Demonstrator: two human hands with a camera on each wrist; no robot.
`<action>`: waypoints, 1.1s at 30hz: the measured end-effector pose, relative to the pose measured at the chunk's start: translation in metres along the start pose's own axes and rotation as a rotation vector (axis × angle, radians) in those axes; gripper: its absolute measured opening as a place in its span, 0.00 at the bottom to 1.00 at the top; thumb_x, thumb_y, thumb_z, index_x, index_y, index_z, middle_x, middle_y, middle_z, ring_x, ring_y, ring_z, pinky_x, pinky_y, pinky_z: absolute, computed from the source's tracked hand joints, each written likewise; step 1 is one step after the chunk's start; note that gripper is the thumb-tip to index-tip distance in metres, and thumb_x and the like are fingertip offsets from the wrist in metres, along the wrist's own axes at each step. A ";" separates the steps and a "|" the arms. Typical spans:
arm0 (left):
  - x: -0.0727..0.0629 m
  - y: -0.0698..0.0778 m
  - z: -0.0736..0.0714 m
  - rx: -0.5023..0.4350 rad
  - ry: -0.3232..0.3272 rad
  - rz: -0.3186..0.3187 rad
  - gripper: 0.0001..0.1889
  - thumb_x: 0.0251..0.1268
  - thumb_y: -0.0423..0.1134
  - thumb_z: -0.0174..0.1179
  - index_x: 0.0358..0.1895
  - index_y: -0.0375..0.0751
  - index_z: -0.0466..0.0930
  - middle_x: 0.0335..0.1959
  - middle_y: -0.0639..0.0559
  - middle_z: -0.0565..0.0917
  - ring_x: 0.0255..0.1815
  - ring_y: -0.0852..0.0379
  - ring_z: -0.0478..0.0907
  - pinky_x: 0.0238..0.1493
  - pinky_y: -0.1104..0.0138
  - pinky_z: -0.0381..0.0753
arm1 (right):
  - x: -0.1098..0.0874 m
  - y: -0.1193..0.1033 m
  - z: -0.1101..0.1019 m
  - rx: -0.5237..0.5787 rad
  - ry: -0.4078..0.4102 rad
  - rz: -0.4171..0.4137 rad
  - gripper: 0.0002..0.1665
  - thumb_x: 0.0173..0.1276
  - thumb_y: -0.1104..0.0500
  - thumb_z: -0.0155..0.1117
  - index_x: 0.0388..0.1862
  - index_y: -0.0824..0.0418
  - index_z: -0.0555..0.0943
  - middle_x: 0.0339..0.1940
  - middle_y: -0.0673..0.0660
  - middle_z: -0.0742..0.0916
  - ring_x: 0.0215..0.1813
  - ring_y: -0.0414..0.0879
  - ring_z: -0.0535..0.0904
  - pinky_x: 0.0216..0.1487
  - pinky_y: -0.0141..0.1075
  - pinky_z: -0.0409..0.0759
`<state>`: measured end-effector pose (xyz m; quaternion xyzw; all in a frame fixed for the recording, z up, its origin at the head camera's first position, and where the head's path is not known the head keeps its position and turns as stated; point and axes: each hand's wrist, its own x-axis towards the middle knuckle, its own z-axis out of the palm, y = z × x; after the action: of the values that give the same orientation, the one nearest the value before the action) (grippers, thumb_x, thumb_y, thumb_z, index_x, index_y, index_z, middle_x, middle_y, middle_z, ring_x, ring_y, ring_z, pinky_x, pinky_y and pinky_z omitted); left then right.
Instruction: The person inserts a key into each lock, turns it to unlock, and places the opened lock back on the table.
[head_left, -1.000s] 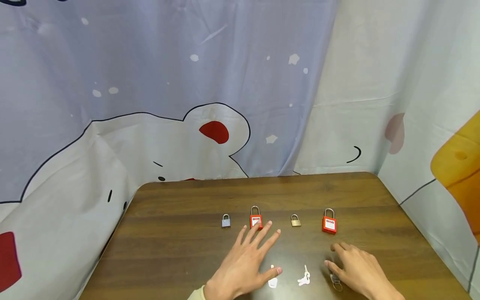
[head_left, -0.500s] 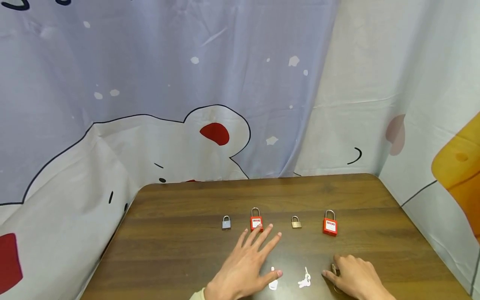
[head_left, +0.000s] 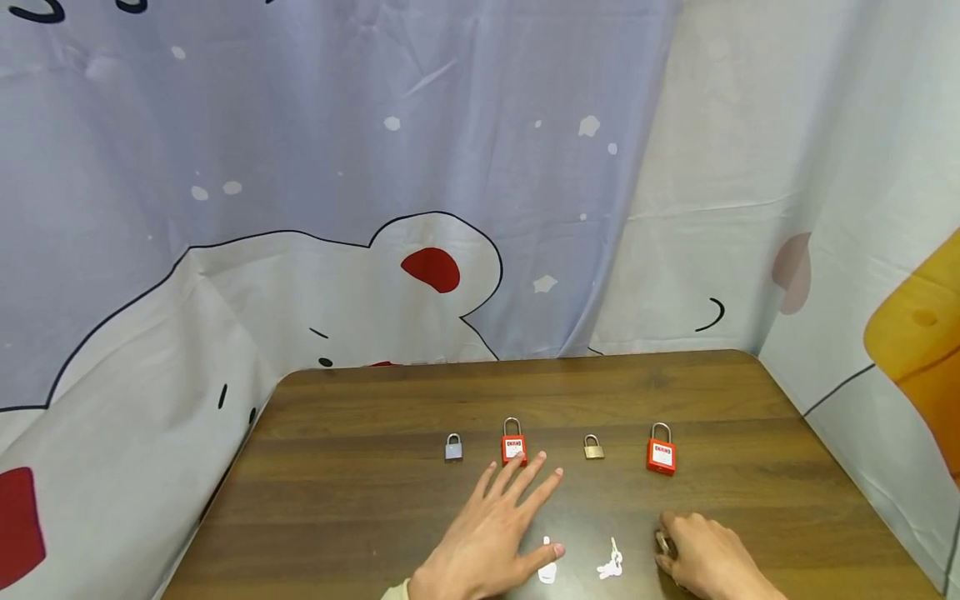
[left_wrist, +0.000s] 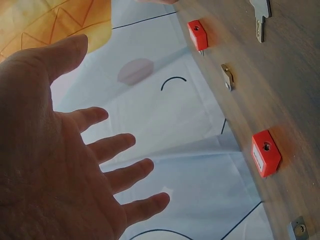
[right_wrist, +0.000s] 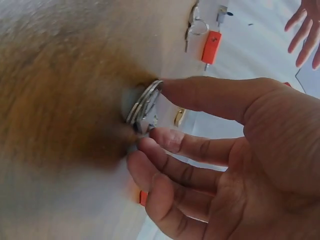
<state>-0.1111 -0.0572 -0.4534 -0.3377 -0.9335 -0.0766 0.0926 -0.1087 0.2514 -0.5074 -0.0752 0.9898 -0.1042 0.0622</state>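
Note:
My right hand (head_left: 712, 554) is low over the table's right side, pinching a ring of keys (right_wrist: 145, 107) between thumb and fingertips. In the right wrist view the keys' edges and ring show; whether they still touch the wood I cannot tell. My left hand (head_left: 483, 533) is spread palm down with fingers straight, holding nothing. Past its fingertips stands a red padlock (head_left: 512, 442), partly overlapped by a finger in the head view. A second bunch of keys (head_left: 611, 562) lies between the hands. Another key (head_left: 548, 572) lies beneath my left thumb, partly hidden.
Farther back on the wooden table (head_left: 337, 467), a small grey-blue padlock (head_left: 453, 450), a small brass padlock (head_left: 593, 451) and a second red padlock (head_left: 662, 455) form a row with the first. A printed curtain (head_left: 300, 150) hangs behind the table edge.
My right hand has come down onto the ring of keys at the right; its fingers have closed on them, and the keys have tilted up. My left hand has hardly moved.

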 end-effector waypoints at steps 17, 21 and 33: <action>0.009 0.007 0.002 0.030 -0.019 0.052 0.40 0.67 0.70 0.48 0.78 0.60 0.50 0.78 0.54 0.59 0.77 0.47 0.61 0.72 0.51 0.67 | -0.002 0.001 0.001 0.112 -0.006 0.006 0.21 0.44 0.67 0.77 0.23 0.53 0.72 0.20 0.49 0.74 0.26 0.45 0.69 0.26 0.39 0.69; 0.013 0.010 0.003 0.028 -0.013 0.067 0.40 0.67 0.69 0.48 0.78 0.60 0.51 0.78 0.54 0.59 0.76 0.48 0.62 0.72 0.52 0.67 | -0.002 0.003 0.002 0.124 0.009 0.000 0.20 0.43 0.68 0.76 0.22 0.53 0.71 0.19 0.48 0.73 0.25 0.44 0.68 0.26 0.38 0.67; 0.022 0.019 0.005 0.033 -0.042 0.092 0.38 0.68 0.69 0.46 0.78 0.61 0.51 0.78 0.56 0.60 0.76 0.50 0.62 0.72 0.53 0.67 | -0.006 0.011 0.009 0.126 0.000 -0.081 0.21 0.51 0.64 0.75 0.20 0.51 0.68 0.17 0.45 0.69 0.22 0.38 0.63 0.23 0.31 0.61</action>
<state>-0.1157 -0.0282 -0.4522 -0.3800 -0.9200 -0.0499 0.0819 -0.1034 0.2610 -0.5179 -0.1113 0.9774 -0.1686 0.0627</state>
